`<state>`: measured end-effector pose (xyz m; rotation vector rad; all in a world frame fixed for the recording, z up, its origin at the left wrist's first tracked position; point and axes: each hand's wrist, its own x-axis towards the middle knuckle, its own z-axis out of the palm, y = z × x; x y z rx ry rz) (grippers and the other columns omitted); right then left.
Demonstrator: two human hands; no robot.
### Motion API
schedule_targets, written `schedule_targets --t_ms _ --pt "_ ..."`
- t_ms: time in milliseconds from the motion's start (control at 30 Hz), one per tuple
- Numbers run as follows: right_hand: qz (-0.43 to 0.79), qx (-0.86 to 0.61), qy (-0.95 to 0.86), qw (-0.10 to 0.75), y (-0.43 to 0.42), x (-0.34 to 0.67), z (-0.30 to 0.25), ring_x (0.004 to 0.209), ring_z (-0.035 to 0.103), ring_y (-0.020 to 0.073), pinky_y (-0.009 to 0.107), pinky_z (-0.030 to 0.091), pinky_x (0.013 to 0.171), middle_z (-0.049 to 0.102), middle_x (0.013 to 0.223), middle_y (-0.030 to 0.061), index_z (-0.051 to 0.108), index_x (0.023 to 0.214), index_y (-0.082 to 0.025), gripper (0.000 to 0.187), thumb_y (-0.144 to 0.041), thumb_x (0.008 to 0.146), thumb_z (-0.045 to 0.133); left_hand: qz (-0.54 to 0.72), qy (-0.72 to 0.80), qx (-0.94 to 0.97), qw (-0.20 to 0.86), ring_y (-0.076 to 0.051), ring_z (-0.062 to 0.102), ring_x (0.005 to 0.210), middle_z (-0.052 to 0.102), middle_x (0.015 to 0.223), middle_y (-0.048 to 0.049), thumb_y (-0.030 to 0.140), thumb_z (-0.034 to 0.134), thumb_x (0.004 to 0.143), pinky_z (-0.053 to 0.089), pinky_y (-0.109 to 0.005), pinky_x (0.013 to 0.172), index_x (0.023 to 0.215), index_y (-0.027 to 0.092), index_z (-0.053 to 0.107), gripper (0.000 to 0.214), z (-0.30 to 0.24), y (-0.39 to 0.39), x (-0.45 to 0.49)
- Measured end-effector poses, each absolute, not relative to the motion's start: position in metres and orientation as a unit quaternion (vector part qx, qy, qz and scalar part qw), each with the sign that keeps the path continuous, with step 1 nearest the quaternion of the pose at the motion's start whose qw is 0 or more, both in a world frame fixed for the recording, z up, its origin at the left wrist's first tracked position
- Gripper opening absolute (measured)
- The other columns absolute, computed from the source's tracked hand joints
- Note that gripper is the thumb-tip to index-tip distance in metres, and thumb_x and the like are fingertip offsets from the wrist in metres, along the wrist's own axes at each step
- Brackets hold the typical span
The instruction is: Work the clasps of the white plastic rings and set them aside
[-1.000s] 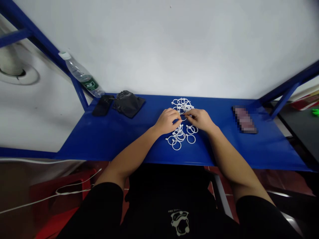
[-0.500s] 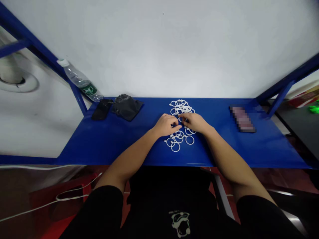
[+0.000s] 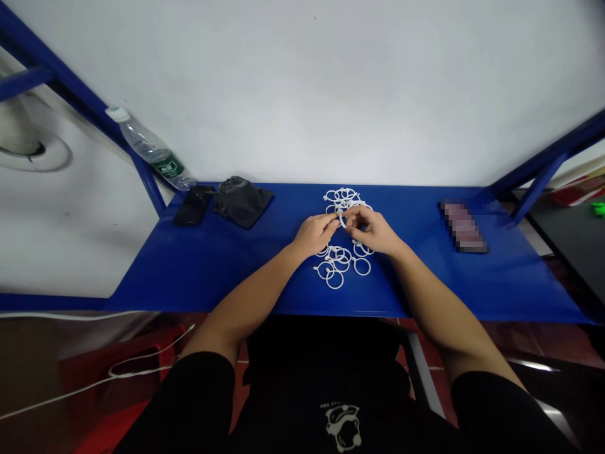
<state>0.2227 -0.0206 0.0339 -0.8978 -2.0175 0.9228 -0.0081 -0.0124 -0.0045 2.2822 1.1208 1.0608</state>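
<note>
Between my two hands a white curtain ring (image 3: 342, 221) is held up, seen nearly edge-on. My left hand (image 3: 312, 235) pinches it from the left with thumb and fingertips. From the right, the fingers of my right hand (image 3: 372, 231) are curled round its other side. Behind the hands lies a heap of white curtain rings (image 3: 338, 195), each with a small eyelet, partly hidden by my fingers. Nearer to me, more curtain rings (image 3: 335, 279) lie flat and overlapping, and a single one (image 3: 362, 267) lies to their right.
The blue table (image 3: 227, 277) meets a white wall. At its left are a black pouch (image 3: 243, 202), a dark flat object (image 3: 193, 206) and a leaning plastic bottle (image 3: 154, 151). A pixelated phone-like object (image 3: 463, 226) lies at the right, near the blue frame (image 3: 539, 183).
The ring between my hands has been lifted and turned edge-on. My left fingers have closed on it, and my right hand has shifted slightly.
</note>
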Motion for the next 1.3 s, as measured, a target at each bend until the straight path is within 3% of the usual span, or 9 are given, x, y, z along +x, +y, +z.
schedule_targets --t_ms 333,500,600,733,1100,1300 --pt "0.345 -0.304 -0.81 0.364 -0.025 0.217 0.031 0.076 0.066 0.0138 0.03 0.056 0.072 0.071 0.096 -0.0007 0.056 0.143 -0.025 0.057 -0.015 0.088 0.066 0.508 0.353 0.749 0.238 -0.017 0.078 0.088 0.084 0.101 -0.007 0.029 0.07 0.107 0.064 -0.032 0.082 0.114 0.019 0.081 0.017 -0.011 -0.013 -0.002" --pt "0.305 -0.311 -0.829 0.351 -0.026 0.216 0.031 0.081 0.07 0.0162 0.03 0.057 0.074 0.075 0.095 0.0009 0.065 0.138 -0.024 0.049 -0.015 0.09 0.064 0.512 0.34 0.762 0.202 -0.015 0.074 0.078 0.081 0.088 -0.0036 0.025 0.074 0.103 0.062 -0.029 0.076 0.097 0.02 0.081 0.01 -0.005 -0.017 -0.002" --pt "0.293 -0.32 -0.83 0.35 -0.025 0.217 0.034 0.084 0.072 0.0167 0.032 0.057 0.079 0.078 0.098 0.0022 0.07 0.133 -0.024 0.036 -0.021 0.099 0.061 0.529 0.325 0.763 0.18 -0.013 0.071 0.072 0.079 0.084 -0.0027 0.025 0.075 0.102 0.059 -0.028 0.071 0.094 0.02 0.08 0.011 -0.001 -0.019 -0.001" --pt "0.266 -0.346 -0.825 0.358 -0.025 0.218 0.04 0.077 0.07 0.0151 0.031 0.054 0.073 0.079 0.093 0.0018 0.076 0.119 -0.023 0.022 -0.033 0.107 0.06 0.548 0.3 0.77 0.133 -0.013 0.07 0.07 0.078 0.081 -0.0019 0.022 0.074 0.101 0.058 -0.028 0.07 0.093 0.02 0.078 0.01 0.0 -0.018 -0.001" --pt "0.254 -0.373 -0.828 0.334 -0.024 0.221 0.042 0.074 0.069 0.0164 0.033 0.052 0.071 0.077 0.084 0.002 0.071 0.096 -0.023 0.018 -0.037 0.104 0.063 0.489 0.323 0.804 0.103 -0.015 0.07 0.072 0.076 0.077 -0.0011 0.03 0.068 0.106 0.056 -0.034 0.077 0.088 0.022 0.076 0.021 -0.002 -0.016 -0.004" --pt "0.272 -0.397 -0.828 0.289 -0.013 0.243 0.049 0.074 0.07 0.0173 0.033 0.053 0.069 0.08 0.088 0.0012 0.079 0.103 -0.025 0.015 -0.037 0.098 0.071 0.41 0.34 0.838 0.123 -0.018 0.071 0.078 0.076 0.077 -0.0008 0.029 0.067 0.102 0.055 -0.038 0.082 0.085 0.024 0.075 0.019 0.0 -0.018 -0.005"
